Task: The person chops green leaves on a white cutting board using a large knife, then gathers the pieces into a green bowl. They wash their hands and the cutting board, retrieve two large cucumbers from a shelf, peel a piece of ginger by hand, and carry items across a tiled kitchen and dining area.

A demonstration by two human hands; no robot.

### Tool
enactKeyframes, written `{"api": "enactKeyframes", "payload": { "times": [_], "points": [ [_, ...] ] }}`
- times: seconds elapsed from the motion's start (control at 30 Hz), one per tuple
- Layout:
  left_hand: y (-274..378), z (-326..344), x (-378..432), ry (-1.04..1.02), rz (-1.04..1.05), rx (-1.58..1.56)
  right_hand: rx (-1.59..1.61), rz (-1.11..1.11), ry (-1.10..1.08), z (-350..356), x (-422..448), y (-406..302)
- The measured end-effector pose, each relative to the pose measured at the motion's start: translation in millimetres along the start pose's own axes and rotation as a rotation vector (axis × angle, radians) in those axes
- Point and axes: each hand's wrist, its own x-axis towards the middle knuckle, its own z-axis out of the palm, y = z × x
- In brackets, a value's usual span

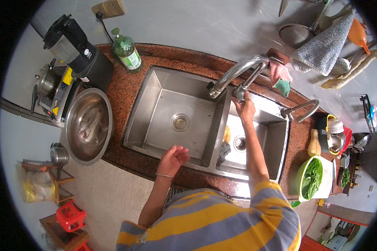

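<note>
My right hand [245, 110] reaches over the right basin [271, 144] of a double stainless steel sink. Its thumb and fingers are around the base of the chrome faucet [231, 75], whose curved spout points into the left basin [158, 125]. Above that basin's near edge hovers my left hand [173, 158], fingers loosely bent and apart, holding nothing. A dark scouring pad [224, 152] and a yellow-brown sponge [226, 134] lie against the divider in the right basin. No stream of water is visible below the spout.
Left of the sink stand a steel bowl [73, 138] with what looks like fish, a black blender [94, 67] and a green pump bottle [128, 58]. A small gooseneck tap [314, 105], a butternut squash [314, 142] and a green basin [301, 175] of leafy greens are to the right.
</note>
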Motion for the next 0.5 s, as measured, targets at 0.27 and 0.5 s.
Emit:
{"api": "enactKeyframes", "payload": {
  "times": [0.27, 0.5],
  "points": [
    [5.8, 29.6, 43.7, -0.014, -0.042, 0.077, 0.266, 0.003, 0.257, 37.8, -2.5, 26.7],
    [12.2, 37.4, 72.4, 0.011, -0.082, 0.009, 0.409, 0.154, 0.182, 44.3, -10.0, 15.2]
  ]
}}
